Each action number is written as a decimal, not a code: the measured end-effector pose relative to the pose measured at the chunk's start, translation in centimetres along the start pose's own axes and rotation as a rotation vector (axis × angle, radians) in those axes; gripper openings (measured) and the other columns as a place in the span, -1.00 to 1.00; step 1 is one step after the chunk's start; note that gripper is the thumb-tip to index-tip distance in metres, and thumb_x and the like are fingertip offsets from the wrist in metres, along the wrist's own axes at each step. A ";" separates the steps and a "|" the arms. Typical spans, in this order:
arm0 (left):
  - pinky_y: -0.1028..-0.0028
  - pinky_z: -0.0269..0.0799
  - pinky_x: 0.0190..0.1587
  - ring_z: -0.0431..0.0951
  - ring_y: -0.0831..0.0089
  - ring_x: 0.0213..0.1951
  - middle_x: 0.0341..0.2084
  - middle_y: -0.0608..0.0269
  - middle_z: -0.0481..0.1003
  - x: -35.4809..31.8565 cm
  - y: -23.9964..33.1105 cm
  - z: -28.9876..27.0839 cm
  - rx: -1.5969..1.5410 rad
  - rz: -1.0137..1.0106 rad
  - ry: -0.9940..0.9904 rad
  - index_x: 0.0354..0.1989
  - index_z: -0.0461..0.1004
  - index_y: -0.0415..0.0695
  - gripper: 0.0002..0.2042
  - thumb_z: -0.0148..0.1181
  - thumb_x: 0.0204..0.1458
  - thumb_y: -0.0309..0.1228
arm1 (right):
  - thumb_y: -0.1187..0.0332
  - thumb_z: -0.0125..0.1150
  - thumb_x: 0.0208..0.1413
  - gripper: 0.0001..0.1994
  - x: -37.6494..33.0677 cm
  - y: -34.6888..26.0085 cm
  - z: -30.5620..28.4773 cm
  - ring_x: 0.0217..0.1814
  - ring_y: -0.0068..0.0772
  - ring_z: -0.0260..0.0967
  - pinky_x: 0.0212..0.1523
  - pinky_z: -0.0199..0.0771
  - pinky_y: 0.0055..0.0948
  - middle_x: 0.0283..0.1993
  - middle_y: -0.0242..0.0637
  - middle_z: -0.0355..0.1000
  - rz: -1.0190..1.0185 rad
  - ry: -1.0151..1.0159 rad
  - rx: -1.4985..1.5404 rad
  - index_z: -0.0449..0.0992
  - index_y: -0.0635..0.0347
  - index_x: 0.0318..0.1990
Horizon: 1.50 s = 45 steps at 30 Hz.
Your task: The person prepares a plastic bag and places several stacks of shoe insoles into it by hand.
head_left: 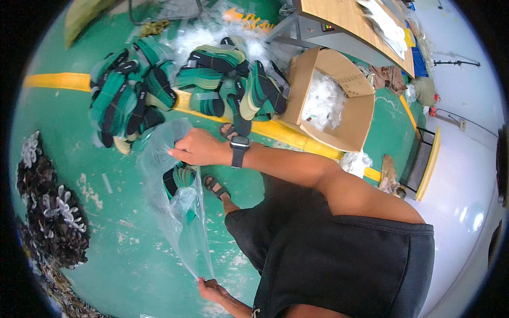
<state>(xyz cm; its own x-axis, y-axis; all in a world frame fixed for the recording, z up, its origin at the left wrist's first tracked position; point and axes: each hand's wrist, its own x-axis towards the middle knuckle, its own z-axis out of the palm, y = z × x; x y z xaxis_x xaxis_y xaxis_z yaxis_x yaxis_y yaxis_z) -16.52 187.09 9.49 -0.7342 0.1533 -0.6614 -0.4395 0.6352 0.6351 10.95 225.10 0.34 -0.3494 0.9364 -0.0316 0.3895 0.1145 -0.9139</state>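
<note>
Here, step: bagging green-and-black insoles [177, 179] in a clear plastic bag [175, 212] above the green floor [122, 249].
Right hand [197, 147]: grip clamped on bag mouth.
Left hand [212, 290]: grip pinched bag's bottom corner.
Next, likely: more insoles from floor pile [212, 74].

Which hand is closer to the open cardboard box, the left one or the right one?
Right. The right hand grips the top of the clear plastic bag, nearer the cardboard box. The left hand pinches the bag's bottom end, much farther away.
</note>
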 end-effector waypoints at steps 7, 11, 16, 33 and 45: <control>0.58 -0.17 -0.69 -0.05 0.70 -0.79 -0.85 0.53 -0.01 -2.4 -4.2 11.9 0.186 -0.142 0.072 -0.44 0.30 -0.24 -0.74 0.02 0.11 -0.27 | 0.14 0.27 -0.25 -0.35 -4.0 33.3 -5.6 0.10 0.06 0.12 0.02 0.14 -0.05 0.04 0.06 0.21 0.749 0.247 -0.711 0.28 0.34 0.01; 0.55 0.15 -0.61 0.09 0.61 -0.78 -0.84 0.45 0.07 -2.1 -4.3 15.7 0.277 -0.165 0.048 -0.49 0.28 -0.17 -0.76 0.01 0.11 -0.28 | -0.06 0.43 -0.39 0.12 -3.5 46.8 -6.9 0.41 0.14 -0.34 0.30 -0.24 -0.06 0.33 0.15 -0.18 0.968 0.391 -1.010 -0.10 0.41 0.26; 0.52 0.31 -0.46 0.31 0.51 -0.62 -0.77 0.36 0.22 -1.9 -6.5 13.6 0.350 -0.242 0.082 -0.57 0.26 -0.13 -0.77 0.07 0.06 -0.34 | -0.15 0.37 -0.32 0.22 1.1 50.8 -3.7 0.41 0.30 -0.58 0.21 -0.27 0.32 0.38 0.21 -0.47 1.152 -0.103 -0.974 -0.34 0.36 0.32; 0.62 0.24 -0.56 0.32 0.64 -0.51 -0.57 0.41 0.30 -1.4 -10.1 14.7 0.135 -0.421 0.193 -0.36 0.33 -0.10 -0.80 -0.10 0.18 -0.25 | -0.14 0.41 -0.43 0.23 -3.0 56.0 -5.5 0.31 0.06 -0.10 0.13 0.06 0.09 0.30 0.06 -0.11 1.333 0.132 -1.202 -0.26 0.17 0.34; 0.60 -0.14 -0.74 -0.09 0.71 -0.86 -0.87 0.51 -0.04 -3.1 -16.6 5.0 -0.329 -0.132 -0.108 -0.29 0.39 -0.31 -0.64 -0.23 0.25 -0.23 | 0.29 0.26 -0.36 -0.11 -16.0 15.5 -8.3 0.31 -0.21 0.04 0.27 -0.01 -0.27 0.24 -0.01 0.12 0.034 -0.172 -0.086 0.06 0.24 0.28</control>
<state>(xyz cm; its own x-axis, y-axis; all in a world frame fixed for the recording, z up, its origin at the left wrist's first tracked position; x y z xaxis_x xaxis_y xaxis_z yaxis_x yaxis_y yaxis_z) -4.38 179.86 -1.00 -0.6086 0.1765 -0.7736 -0.6830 0.3798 0.6239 29.69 214.62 -10.00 -0.4725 0.8705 -0.1379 0.4727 0.1182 -0.8733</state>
